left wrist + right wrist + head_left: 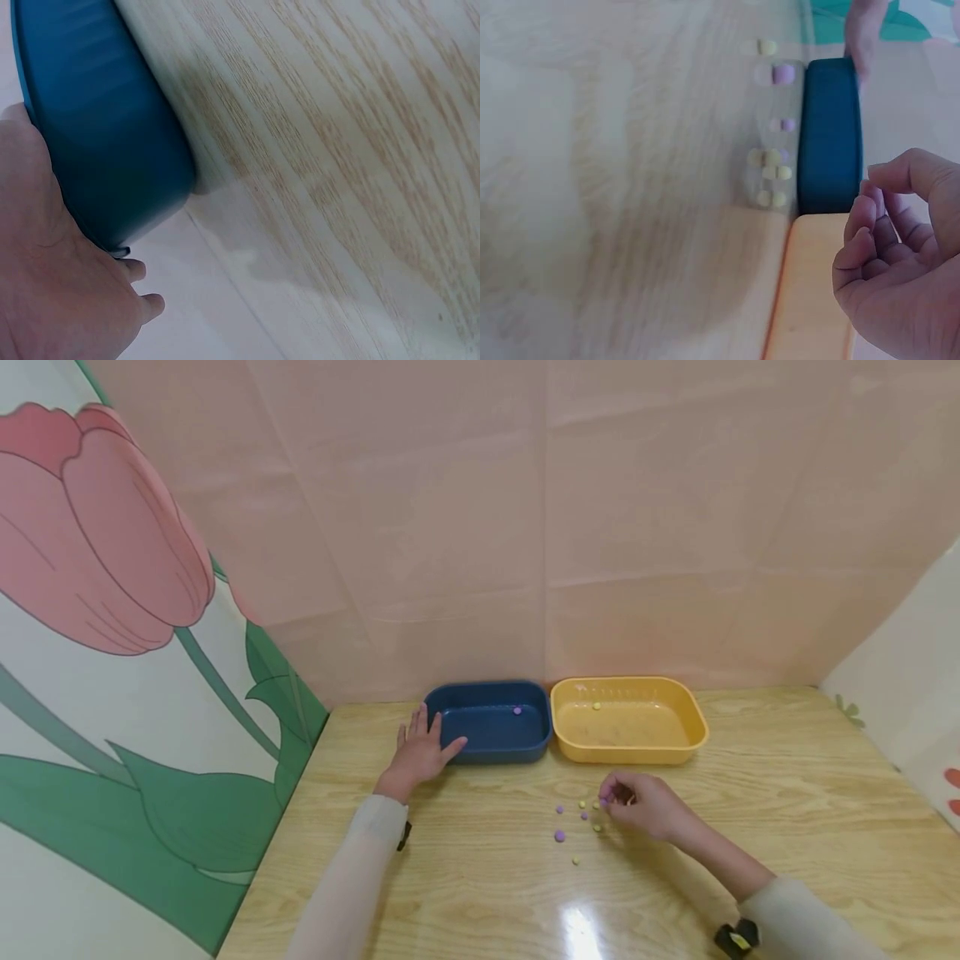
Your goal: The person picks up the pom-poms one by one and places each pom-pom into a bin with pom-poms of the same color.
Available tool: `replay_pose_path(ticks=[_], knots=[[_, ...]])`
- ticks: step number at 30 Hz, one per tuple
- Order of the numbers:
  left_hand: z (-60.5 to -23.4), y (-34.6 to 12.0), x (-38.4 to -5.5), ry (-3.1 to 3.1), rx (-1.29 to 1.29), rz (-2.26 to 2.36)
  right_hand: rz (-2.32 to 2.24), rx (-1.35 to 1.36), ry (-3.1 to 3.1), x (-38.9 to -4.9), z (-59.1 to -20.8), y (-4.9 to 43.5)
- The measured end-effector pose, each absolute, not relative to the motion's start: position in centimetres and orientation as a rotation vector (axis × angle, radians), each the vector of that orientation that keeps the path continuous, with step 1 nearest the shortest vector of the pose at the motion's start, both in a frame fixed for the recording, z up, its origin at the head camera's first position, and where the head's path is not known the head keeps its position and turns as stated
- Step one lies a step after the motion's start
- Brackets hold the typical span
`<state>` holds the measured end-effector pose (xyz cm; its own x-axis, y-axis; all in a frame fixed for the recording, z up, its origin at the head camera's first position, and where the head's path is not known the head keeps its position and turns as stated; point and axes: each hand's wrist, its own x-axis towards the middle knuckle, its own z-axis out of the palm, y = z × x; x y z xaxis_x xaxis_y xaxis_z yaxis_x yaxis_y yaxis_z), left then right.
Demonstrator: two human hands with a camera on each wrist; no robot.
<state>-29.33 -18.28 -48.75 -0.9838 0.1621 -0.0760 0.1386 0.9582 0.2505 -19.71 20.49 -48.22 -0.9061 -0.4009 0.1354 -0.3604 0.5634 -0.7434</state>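
In the head view my left hand (418,753) rests at the left end of the blue tray (491,756), fingers spread over its rim; the left wrist view has that hand (67,255) against the tray's corner. My right hand (639,802) is low over the table in front of the yellow tray (633,754), thumb and fingertips pinching a small purple ball (603,802). In the right wrist view the curled fingers of this hand (900,232) hide the ball. Close by on the table lie several small purple and yellow balls, among them a larger purple one (559,836).
One purple ball (517,711) lies in the blue tray and one yellow ball (596,705) in the yellow tray. The trays stand side by side at the back of the wooden table (465,885), against a pink sheet (450,527). A tulip-patterned panel (135,543) borders the left side.
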Motion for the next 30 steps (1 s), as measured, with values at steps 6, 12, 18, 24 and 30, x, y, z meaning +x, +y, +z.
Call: replay_pose_path(ticks=[6,12,18,24,30], knots=[[-48.7,-18.2,-29.3,3.012,0.224,0.381,-1.282,-0.644,2.742,-20.3,-47.6,20.0],[-48.7,-18.3,-29.3,3.01,0.228,0.389,-1.313,-0.623,2.723,-20.7,-46.6,19.3],[-48.6,-18.2,-29.2,3.001,0.221,0.392,-1.323,-0.607,2.728,-20.9,-45.9,18.5],[-48.7,-18.2,-29.3,3.005,0.223,0.376,-1.355,-0.59,2.71,-21.7,-45.6,17.8],[-48.8,-18.2,-29.4,3.012,0.224,0.368,-1.379,-0.588,2.705,-22.5,-45.3,17.0]])
